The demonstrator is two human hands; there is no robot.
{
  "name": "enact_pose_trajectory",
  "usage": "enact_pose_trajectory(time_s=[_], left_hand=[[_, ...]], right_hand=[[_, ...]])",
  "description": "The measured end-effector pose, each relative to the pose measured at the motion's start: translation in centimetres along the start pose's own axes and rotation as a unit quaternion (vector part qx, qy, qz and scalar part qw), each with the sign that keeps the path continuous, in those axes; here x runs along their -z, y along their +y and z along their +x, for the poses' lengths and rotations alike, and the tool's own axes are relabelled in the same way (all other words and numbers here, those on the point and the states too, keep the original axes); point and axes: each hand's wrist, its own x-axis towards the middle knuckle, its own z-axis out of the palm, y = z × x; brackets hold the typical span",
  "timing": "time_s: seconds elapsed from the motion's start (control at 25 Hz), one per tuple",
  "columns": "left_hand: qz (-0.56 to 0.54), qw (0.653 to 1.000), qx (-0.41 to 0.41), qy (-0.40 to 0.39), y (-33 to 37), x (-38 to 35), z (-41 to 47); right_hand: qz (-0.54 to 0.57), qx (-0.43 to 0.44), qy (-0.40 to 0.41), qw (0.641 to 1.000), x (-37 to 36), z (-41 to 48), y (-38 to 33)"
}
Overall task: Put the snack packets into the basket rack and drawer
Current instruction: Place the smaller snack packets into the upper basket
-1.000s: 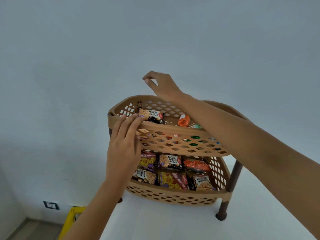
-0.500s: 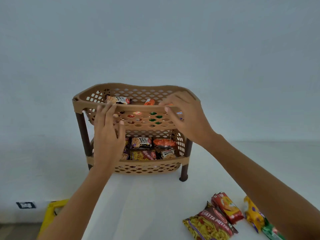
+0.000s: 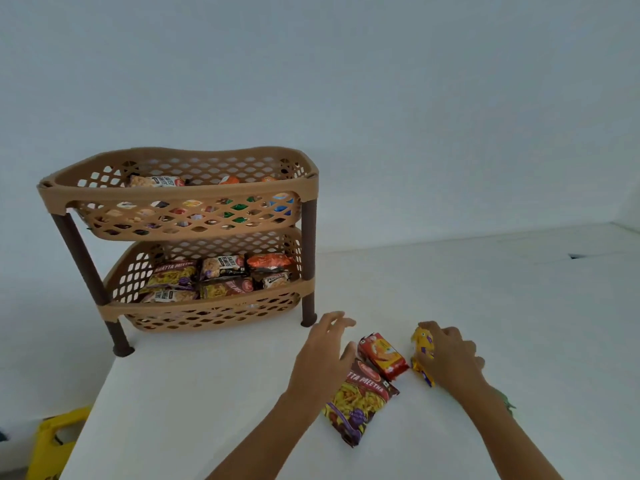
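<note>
white table [image 3: 214, 393] against a plain pale wall [image 3: 381, 81]; basket rack [image 3: 180, 195] at its far left, both tiers holding packets. left hand [image 3: 322, 355] spread above the purple packet [image 3: 360, 400]; right hand [image 3: 446, 358] curled around the yellow packet [image 3: 422, 344], red packet [image 3: 382, 355] between them.

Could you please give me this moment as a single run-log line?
left hand: open over brown-yellow packet | right hand: on yellow packet | red packet: on table | rack: both tiers stocked

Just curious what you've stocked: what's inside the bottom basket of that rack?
The bottom basket holds about seven snack packets lying flat, among them a salted peanuts packet and an orange packet. Anything beneath them is covered.
</note>
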Motion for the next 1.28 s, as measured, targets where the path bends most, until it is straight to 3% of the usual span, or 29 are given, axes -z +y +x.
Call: enact_pose_trajectory(time_s=[0.12,0.24,0.36,0.52,0.72,0.96,1.28], left_hand=[[0.018,0.992,0.022,-0.119,0.8,-3.6,1.7],[0.089,0.978,-0.012,-0.191,1.3,-6.2,3.5],[0.195,0.945,-0.08,-0.249,1.1,-7.7,5.2],[0.249,0.917,-0.123,-0.287,0.0,-8.9,6.7],[0.25,0.934,-0.157,-0.202,-0.6,-8.9,6.8],[0.062,0.993,-0.098,-0.038,-1.0,-3.7,5.6],[0.009,0.973,-0.014,0.232,-0.5,10.5,4.0]], right_hand=[[-0.06,-0.067,-0.038,0.995,-1.0,-0.9,3.2],[-0.071,-0.104,-0.06,0.99,-1.6,-1.4,5.9],[-0.076,-0.079,-0.041,0.993,-1.9,-1.9,7.6],[-0.079,-0.033,0.034,0.996,-2.1,-2.5,8.3],[-0.107,-0.021,0.08,0.991,-2.2,-3.3,8.4],[-0.07,0.092,0.204,0.972,-0.9,-3.5,4.0],[0.113,0.274,0.293,0.909,5.1,-1.5,-8.1]])
